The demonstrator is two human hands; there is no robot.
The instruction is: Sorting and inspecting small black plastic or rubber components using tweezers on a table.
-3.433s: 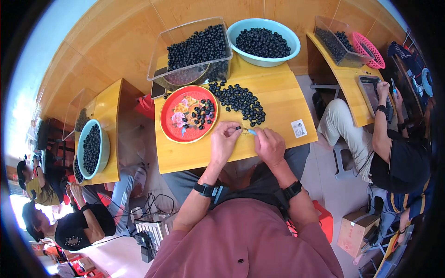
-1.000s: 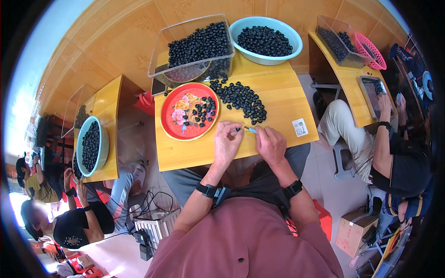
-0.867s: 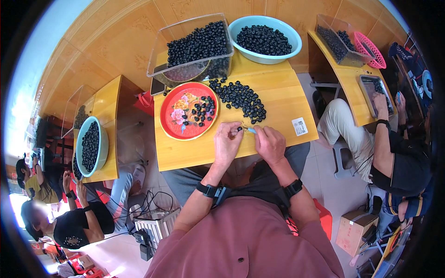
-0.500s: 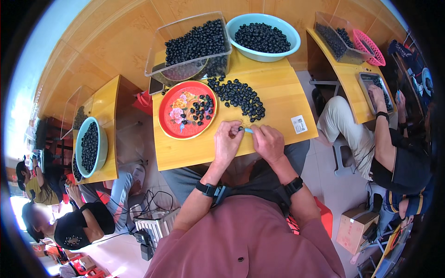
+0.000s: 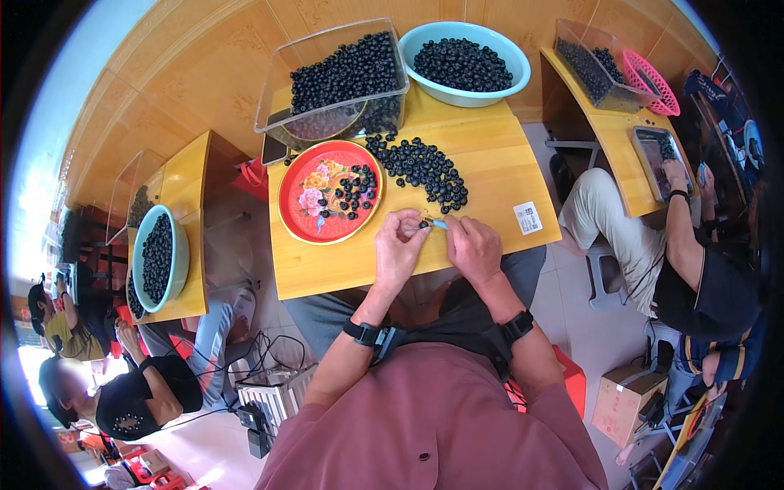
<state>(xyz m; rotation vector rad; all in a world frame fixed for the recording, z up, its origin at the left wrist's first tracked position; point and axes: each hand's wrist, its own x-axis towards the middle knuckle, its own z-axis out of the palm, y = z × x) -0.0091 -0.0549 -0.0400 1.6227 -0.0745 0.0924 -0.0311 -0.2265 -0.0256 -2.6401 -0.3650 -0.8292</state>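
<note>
My left hand pinches a small dark berry at its fingertips over the yellow table. My right hand holds a small light-blue tool with its tip against that berry. Both hands meet near the table's front edge. A loose pile of dark berries lies just beyond them. To the left sits a red flowered plate with several berries on it.
A clear plastic bin and a teal bowl, both full of berries, stand at the back. A white label lies on the table's right. Other people sit at neighbouring tables on both sides. A power strip lies on the floor.
Both hands stay together at the same spot with only slight finger movement. The plate and the berry pile look unchanged.
</note>
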